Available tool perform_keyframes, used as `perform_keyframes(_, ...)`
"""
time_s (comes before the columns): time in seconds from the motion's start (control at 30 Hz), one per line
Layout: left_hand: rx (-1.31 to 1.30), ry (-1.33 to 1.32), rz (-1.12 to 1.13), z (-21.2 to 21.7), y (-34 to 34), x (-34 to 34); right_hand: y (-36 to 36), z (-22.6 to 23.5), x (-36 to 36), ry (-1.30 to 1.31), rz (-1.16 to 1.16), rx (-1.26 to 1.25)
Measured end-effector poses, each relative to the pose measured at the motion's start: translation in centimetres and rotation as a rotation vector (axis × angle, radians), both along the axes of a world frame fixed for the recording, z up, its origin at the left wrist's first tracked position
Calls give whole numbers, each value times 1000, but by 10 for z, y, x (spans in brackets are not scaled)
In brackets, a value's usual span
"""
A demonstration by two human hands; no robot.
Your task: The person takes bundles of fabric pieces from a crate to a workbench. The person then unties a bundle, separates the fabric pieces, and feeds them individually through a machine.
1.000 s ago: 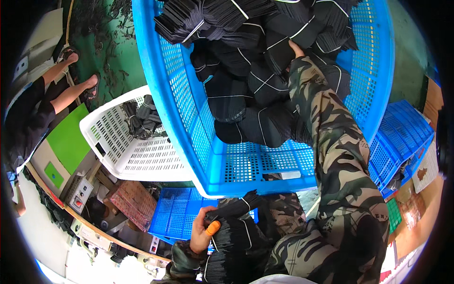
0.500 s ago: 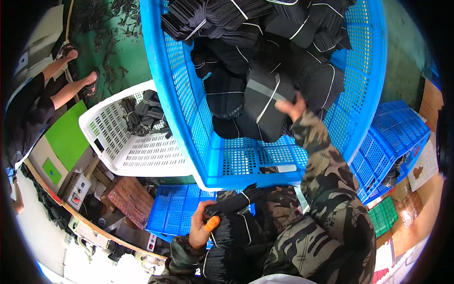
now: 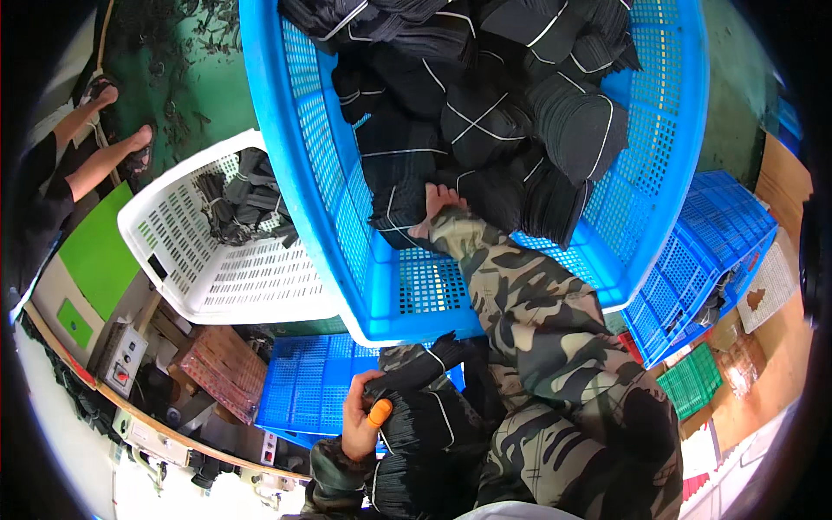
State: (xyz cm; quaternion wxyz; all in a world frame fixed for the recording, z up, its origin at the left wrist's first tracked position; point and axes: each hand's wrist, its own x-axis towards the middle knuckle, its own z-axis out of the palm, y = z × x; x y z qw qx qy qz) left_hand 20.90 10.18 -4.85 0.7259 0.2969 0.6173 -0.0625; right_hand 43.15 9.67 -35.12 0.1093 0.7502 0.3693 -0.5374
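A large blue plastic basket [image 3: 368, 329] in front of me holds several tied bundles of flat black fabric pieces. My right hand [image 3: 440, 204] reaches into its near part. The bent fingers press together against a bundle of black fabric pieces [image 3: 399, 208]; the thumb is partly hidden. To the right lies a rounded black bundle [image 3: 576, 130] bound with white ties; another, cross-tied bundle [image 3: 487, 130] lies in the middle. Low at my lap, my left hand [image 3: 360, 425], with an orange finger cover [image 3: 380, 412], is closed around the side of a black fabric stack [image 3: 425, 433] with white ties.
A white basket [image 3: 251, 299] with small black bundles stands at left. Blue crates [image 3: 702, 251] are at right, beside a green basket [image 3: 691, 383]. Another blue crate [image 3: 303, 381] is below the big basket. A person's legs [image 3: 95, 165] show at far left.
My right hand has moved left and nearer inside the blue basket. The large tied bundle beside it has shifted, baring the cross-tied one. My left hand keeps its hold.
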Motion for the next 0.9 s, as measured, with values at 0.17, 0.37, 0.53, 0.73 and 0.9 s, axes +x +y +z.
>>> perform_keyframes(0.17, -59, -8, 112, -5, -13, -11, 27, 5, 101, -233, -226, 706)
perform_keyframes(0.37, 7, -26, 44, -10, -19, -13, 81, -37, 187, -484, -2, -98)
perform_keyframes(0.53, 21, -88, 52, -4, -11, -2, 72, -32, 196, -306, 113, -63)
perform_keyframes(0.73, 39, -107, 80, 2, -17, -4, 54, 9, 226, -249, 9, 126)
perform_keyframes(0.9, 99, 48, 94, 22, -25, -37, 67, 36, 155, 437, -56, 387)
